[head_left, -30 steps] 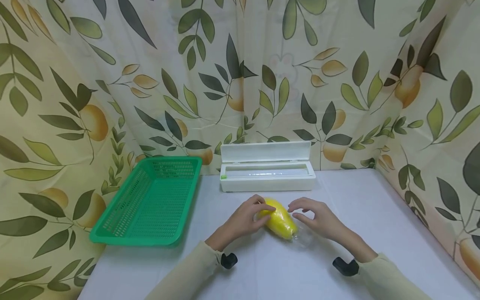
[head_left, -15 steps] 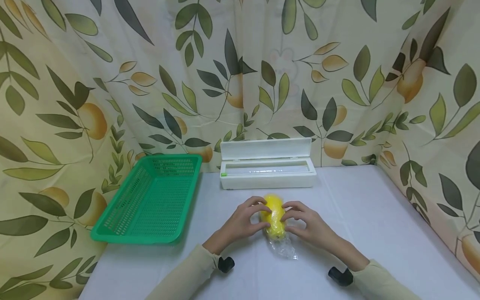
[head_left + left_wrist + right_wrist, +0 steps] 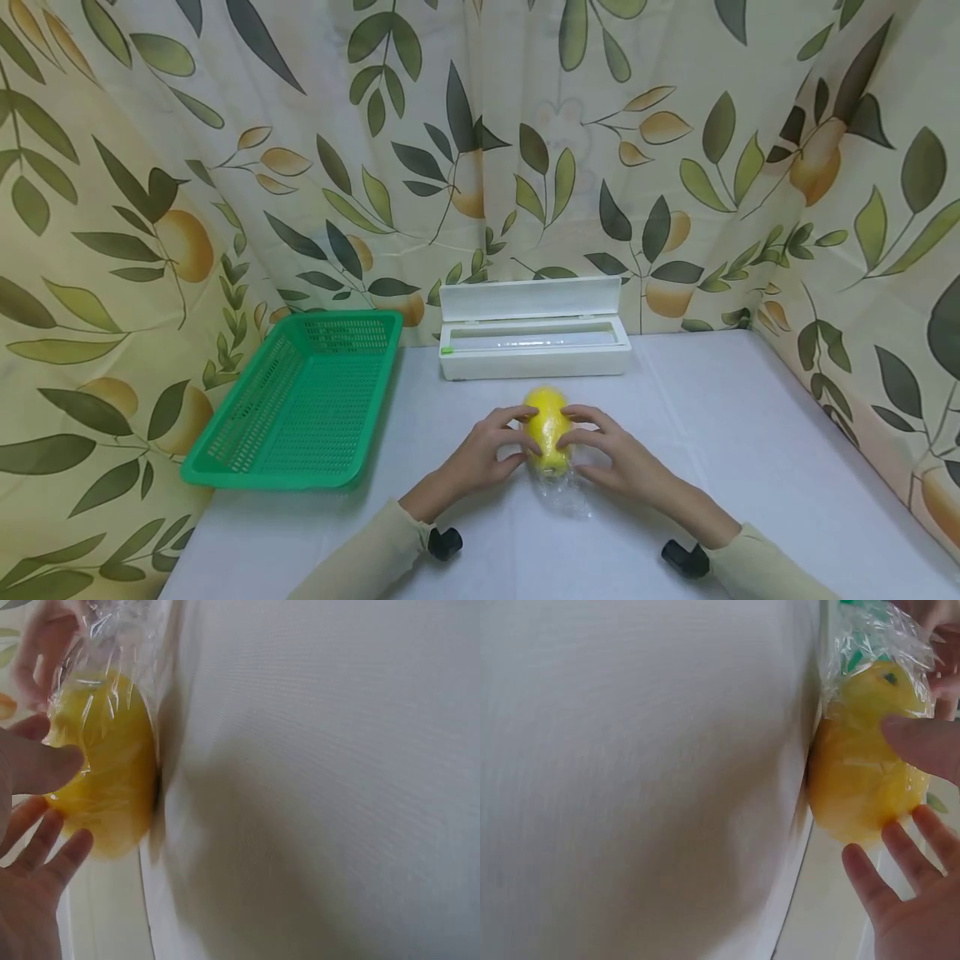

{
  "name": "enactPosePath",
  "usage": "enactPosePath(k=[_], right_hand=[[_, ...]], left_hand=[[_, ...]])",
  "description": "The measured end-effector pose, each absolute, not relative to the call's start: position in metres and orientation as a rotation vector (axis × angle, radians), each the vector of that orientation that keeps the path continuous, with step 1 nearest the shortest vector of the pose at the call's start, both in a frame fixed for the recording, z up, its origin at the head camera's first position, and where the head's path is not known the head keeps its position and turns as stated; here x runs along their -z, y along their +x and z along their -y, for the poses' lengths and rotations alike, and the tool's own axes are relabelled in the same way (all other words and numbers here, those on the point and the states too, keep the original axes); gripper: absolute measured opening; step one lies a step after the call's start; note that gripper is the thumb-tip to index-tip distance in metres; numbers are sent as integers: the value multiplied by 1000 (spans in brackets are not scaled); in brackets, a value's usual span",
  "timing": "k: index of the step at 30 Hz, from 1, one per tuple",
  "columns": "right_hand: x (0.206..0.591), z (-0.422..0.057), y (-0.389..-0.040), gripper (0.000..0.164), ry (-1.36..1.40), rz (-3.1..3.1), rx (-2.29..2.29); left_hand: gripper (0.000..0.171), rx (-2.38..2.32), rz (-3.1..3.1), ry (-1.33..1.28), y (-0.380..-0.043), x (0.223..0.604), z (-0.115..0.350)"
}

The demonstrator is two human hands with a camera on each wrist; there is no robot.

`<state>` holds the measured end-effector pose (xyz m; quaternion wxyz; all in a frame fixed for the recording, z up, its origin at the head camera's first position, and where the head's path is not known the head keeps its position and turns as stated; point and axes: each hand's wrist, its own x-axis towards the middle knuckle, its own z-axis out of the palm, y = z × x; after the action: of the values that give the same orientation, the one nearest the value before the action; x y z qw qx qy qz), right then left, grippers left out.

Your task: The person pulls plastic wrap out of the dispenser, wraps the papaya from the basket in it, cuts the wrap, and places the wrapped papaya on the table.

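Note:
A yellow mango-shaped fruit (image 3: pixel 548 423), wrapped in clear cling film (image 3: pixel 562 497), lies lengthwise on the white cloth. Its film bunches loosely at the near end. From one side my left hand (image 3: pixel 483 450) holds it with bent fingers. Opposite, my right hand (image 3: pixel 617 454) holds the other flank, fingertips on the wrapped surface. In the left wrist view, the thumb (image 3: pixel 56 766) lies across the fruit (image 3: pixel 112 772), its fingers spread apart. The right wrist view shows a small dark stem spot on the fruit (image 3: pixel 855 780), by the gathered film (image 3: pixel 877 634).
Behind the fruit stands a white cling film box (image 3: pixel 536 364) with its lid (image 3: pixel 531 300) raised and a green tab at the left end. On the left is a green plastic basket (image 3: pixel 382 400) with perforated walls. A leaf-patterned curtain (image 3: pixel 495 242) hangs behind and at both sides.
The fruit has turned from slanted to pointing straight toward me, its loose film now at the near end. My right hand has moved left onto the fruit; my left hand remains at its side.

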<state>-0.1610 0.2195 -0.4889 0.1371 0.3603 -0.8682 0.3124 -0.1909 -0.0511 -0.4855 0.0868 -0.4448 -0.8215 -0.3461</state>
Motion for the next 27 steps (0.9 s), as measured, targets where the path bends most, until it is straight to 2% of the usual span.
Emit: enactPosePath(k=[2,6,14,18,23,27], right_hand=[[487,-221,-158,63,1061,2584,-865],[483,-222,-154,72,1081,2678,-842],[481,-219,-152,73,1085,2719,-860],[482,-219,-152,63,1093,2668,-859],[481,-217,-154,39,1083,2564,-911],[479,-214,-156,27,1030,2525,-979]], left_hand=[[27,1019,2499,-1325,-189,485,54],[40,949,2561,-1328,-185,485,55],[50,882,2566,-1314,-183,484,52],[46,857,2529,-1306,-183,485,48],[29,851,2489,-1280,-182,484,44],[18,921,2520,-1227,-181,481,41]])
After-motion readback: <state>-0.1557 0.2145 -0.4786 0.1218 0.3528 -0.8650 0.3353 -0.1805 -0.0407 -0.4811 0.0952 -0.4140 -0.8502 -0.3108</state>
